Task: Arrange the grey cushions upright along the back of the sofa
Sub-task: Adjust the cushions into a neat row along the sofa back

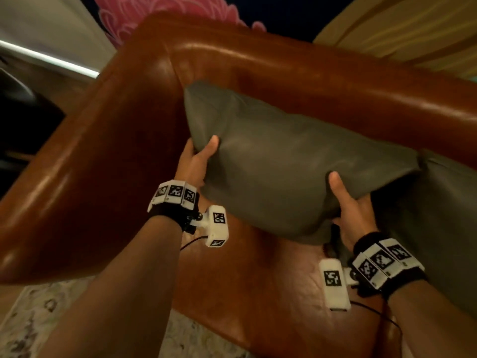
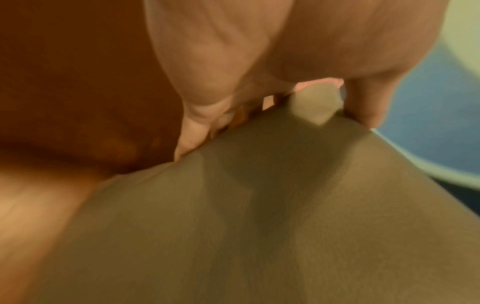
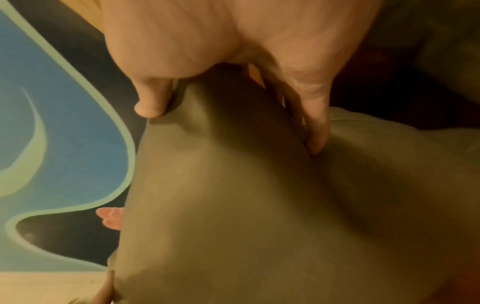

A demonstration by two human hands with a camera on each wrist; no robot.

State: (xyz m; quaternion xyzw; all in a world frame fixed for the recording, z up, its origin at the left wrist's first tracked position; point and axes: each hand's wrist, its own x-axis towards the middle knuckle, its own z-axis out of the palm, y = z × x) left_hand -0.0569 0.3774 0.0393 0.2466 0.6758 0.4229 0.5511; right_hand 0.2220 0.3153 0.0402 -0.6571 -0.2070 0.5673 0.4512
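A grey cushion (image 1: 284, 161) hangs tilted above the seat of the brown leather sofa (image 1: 258, 280), in front of its backrest (image 1: 335, 81). My left hand (image 1: 198, 156) grips its left edge, thumb on the front face. My right hand (image 1: 346, 200) grips the lower right edge, thumb up on the fabric. In the left wrist view the cushion (image 2: 259, 226) fills the lower half, pinched under my thumb and fingers (image 2: 192, 131). The right wrist view shows the same cushion (image 3: 259, 205) pinched between thumb and fingers (image 3: 317, 135). A second grey cushion (image 1: 444, 215) lies at the right, touching the first.
The sofa's left armrest (image 1: 85, 161) runs along the left. A patterned rug (image 1: 38, 319) lies in front of the sofa. A dark wall picture with a pink flower (image 1: 160, 14) hangs behind the backrest. A dark object (image 1: 23, 117) stands at the far left.
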